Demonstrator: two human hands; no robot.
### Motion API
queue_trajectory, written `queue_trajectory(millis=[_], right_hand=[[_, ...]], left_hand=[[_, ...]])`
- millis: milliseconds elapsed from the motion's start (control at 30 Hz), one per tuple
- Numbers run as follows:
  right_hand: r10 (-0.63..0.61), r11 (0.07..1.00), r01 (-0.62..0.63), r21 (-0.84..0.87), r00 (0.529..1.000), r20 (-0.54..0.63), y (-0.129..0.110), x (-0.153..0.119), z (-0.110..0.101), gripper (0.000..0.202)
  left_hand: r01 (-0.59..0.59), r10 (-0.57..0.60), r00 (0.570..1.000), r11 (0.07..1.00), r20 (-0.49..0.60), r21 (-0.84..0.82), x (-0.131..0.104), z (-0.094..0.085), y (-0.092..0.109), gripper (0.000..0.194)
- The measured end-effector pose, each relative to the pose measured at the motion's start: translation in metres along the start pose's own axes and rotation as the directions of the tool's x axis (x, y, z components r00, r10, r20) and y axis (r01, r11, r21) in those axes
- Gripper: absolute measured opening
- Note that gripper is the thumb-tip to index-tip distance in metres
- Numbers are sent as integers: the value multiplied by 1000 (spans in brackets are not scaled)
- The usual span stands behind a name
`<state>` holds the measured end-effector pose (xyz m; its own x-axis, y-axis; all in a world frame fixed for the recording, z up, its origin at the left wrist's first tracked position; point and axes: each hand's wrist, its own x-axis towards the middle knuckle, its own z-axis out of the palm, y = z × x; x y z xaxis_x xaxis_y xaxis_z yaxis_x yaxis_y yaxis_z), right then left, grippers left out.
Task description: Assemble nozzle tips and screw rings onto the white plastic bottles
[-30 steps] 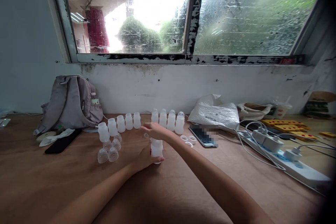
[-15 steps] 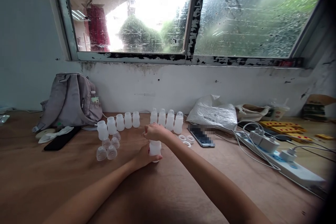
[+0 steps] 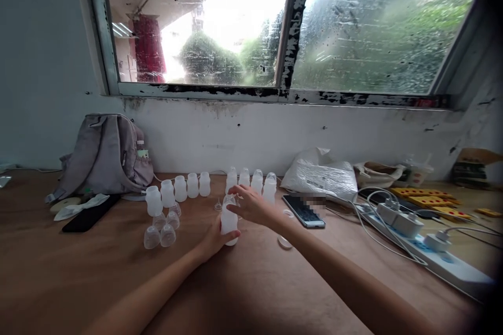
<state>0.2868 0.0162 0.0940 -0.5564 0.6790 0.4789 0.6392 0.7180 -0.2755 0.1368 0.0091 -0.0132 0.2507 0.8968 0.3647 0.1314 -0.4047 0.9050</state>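
Observation:
My left hand (image 3: 214, 238) is wrapped round a frosted white bottle (image 3: 229, 221) standing on the table. A clear teat sits at the bottle's mouth, and my right hand (image 3: 247, 205) has its fingers curved at that teat; the exact contact is hard to see. Behind are bottles with clear domed tops (image 3: 257, 181), partly hidden by my right hand. Open-topped bottles (image 3: 180, 188) stand in a row to the left, with several clear caps (image 3: 167, 235) in front of them. A clear teat (image 3: 218, 204) lies just behind the held bottle. White rings (image 3: 288, 213) lie beyond my right forearm.
A phone (image 3: 304, 211) and a silver plastic bag (image 3: 320, 174) lie to the right, near a power strip (image 3: 451, 258) with white cables. On the left are a grey backpack (image 3: 104, 157) and a black object (image 3: 88, 215). A wall and window stand behind the table (image 3: 251, 293).
My right hand has shifted right and its fingers have spread a little, showing the teat on the bottle. The bottle in my left hand now tilts slightly. The view has tipped up slightly.

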Motion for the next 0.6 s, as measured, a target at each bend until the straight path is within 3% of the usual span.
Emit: queue_trajectory(millis=[133, 200, 300, 400, 500, 600], right_hand=[[78, 997, -75, -23, 989, 123, -3, 20, -5, 26], [81, 996, -75, -47, 986, 146, -2, 34, -8, 19], [70, 995, -65, -72, 995, 71, 5, 58, -19, 17], [115, 983, -123, -140, 991, -61, 16, 85, -29, 26], [151, 953, -164, -253, 986, -71, 27, 113, -29, 29], [170, 938, -180, -295, 984, -59, 37, 136, -16, 29]], left_hand=[[27, -29, 998, 999, -56, -19, 0, 0, 0, 48], [15, -22, 995, 997, -95, -72, 1, 1, 0, 56], [9, -37, 980, 990, -195, -143, 2, -1, -2, 67], [81, -127, 943, 984, -309, -160, 4, -7, -7, 57], [153, -226, 905, 964, -361, -218, 6, -13, -12, 54], [173, -286, 887, 934, -362, -312, 7, -15, -15, 53]])
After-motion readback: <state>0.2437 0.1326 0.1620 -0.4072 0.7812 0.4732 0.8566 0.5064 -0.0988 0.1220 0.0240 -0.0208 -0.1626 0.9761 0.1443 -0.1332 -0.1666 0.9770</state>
